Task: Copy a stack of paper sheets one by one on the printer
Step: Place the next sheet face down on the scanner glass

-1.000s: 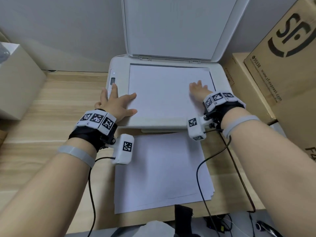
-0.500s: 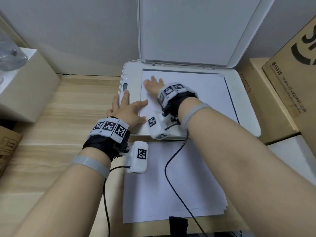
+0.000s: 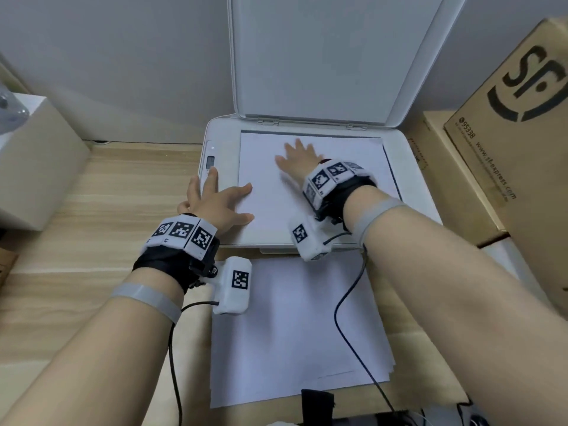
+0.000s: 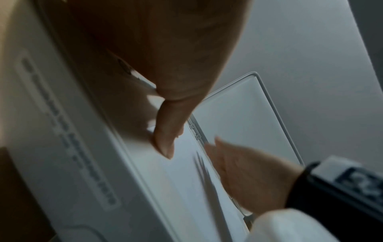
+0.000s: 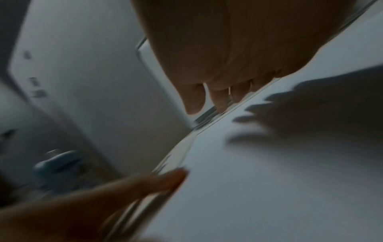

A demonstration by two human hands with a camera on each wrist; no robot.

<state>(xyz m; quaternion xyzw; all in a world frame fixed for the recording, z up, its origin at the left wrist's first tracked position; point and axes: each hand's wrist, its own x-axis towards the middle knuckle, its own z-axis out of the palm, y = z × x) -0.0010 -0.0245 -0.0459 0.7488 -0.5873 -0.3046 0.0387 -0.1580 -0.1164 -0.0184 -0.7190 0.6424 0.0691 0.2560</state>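
Observation:
A white printer (image 3: 219, 139) stands on the wooden desk with its scanner lid (image 3: 319, 53) raised. One white sheet (image 3: 353, 167) lies on the scanner bed. My left hand (image 3: 219, 199) rests spread on the printer's left edge, thumb and forefinger touching the sheet's left margin; its thumb (image 4: 163, 139) shows pressing down there. My right hand (image 3: 299, 159) lies open and flat over the sheet's upper middle, fingers (image 5: 217, 96) straight toward the hinge. A stack of white paper (image 3: 295, 327) lies on the desk in front of the printer, under my wrists.
Brown cardboard boxes (image 3: 507, 142) crowd the printer's right side. A beige box (image 3: 33, 161) stands at the left on the wooden desk (image 3: 101, 216). A small display (image 3: 210, 162) sits on the printer's left strip. Cables (image 3: 347, 318) trail from my wrist cameras across the stack.
My right hand slid from the sheet's right side to its left part, then back toward the upper middle. The left hand stayed at the left edge. The head view shifted.

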